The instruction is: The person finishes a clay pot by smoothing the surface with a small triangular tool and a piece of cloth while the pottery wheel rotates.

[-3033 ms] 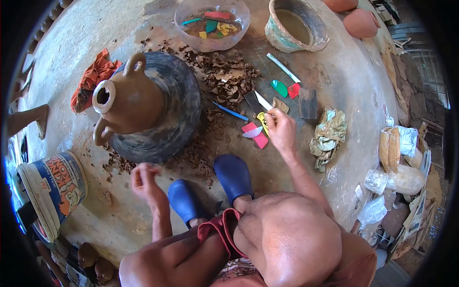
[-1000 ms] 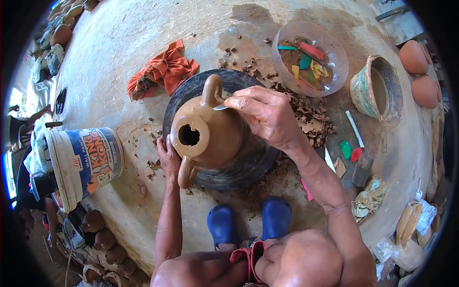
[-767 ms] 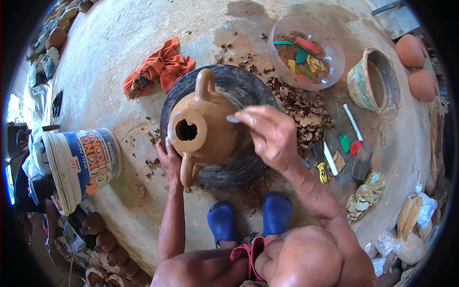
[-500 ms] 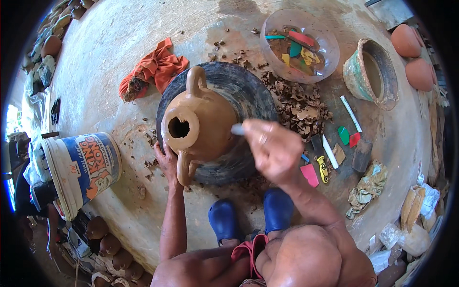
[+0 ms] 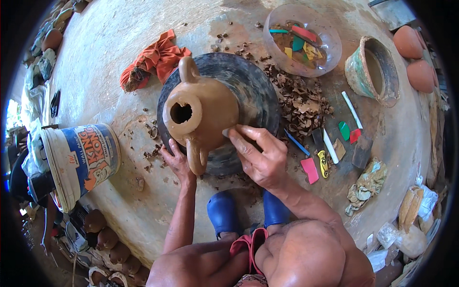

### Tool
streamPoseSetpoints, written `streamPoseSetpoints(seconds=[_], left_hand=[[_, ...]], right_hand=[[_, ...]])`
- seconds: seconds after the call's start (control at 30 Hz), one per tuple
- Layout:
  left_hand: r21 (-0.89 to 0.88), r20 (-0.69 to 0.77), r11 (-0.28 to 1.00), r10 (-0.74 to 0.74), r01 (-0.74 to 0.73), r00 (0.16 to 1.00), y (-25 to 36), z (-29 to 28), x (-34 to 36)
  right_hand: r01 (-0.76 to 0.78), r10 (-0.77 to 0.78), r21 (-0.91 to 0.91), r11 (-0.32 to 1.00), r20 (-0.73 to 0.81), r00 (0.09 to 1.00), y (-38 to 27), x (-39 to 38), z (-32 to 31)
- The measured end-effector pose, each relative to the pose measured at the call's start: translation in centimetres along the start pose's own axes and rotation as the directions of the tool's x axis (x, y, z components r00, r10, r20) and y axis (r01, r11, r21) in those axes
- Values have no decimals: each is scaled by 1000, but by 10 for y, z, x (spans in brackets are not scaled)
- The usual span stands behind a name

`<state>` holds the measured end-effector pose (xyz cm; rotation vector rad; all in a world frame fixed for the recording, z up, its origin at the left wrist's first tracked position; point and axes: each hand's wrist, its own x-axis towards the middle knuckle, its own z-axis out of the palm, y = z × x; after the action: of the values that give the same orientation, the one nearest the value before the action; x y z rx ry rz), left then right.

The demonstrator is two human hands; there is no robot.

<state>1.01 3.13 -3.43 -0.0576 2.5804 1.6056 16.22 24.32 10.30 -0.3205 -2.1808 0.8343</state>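
Observation:
A brown clay pot [image 5: 217,103] with two loop handles and a ragged hole in its narrow top stands on a dark round turntable [image 5: 258,91]. My right hand [image 5: 264,155] pinches a small grey smooth piece [image 5: 226,132], perhaps a pebble or scraper, against the pot's near right side. Most of that piece is hidden by the fingers. At the turntable's near left edge, beside the lower handle [image 5: 196,158], my left hand [image 5: 179,161] rests with its fingers apart, gripping nothing.
Clay shavings [image 5: 306,103] lie right of the turntable, near a clear tub [image 5: 330,62] of coloured scrapers and a crusted basin [image 5: 356,79]. Loose tools include a yellow-handled knife [image 5: 323,165]. An orange cloth [image 5: 155,62] and a paint bucket [image 5: 103,153] are at left.
My right hand has come down and inward, bringing the grey piece onto the pot. Turntable and pot have turned slightly counterclockwise. My left hand has shifted a little to the right.

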Motion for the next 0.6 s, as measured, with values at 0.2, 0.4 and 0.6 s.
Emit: streamPoseSetpoints(seconds=[0.2,0.4,0.6], left_hand=[[73,43,995,-75,72,996,4,-3,-5],[47,23,999,-14,13,1000,-2,0,0],[-4,-2,1000,-20,20,1000,2,6,-20]], right_hand=[[104,-114,-89,991,-110,987,22,8,-8],[371,-373,-53,927,-37,927,42,58,-4],[268,-269,-67,961,-1,963,39,1,-3]])
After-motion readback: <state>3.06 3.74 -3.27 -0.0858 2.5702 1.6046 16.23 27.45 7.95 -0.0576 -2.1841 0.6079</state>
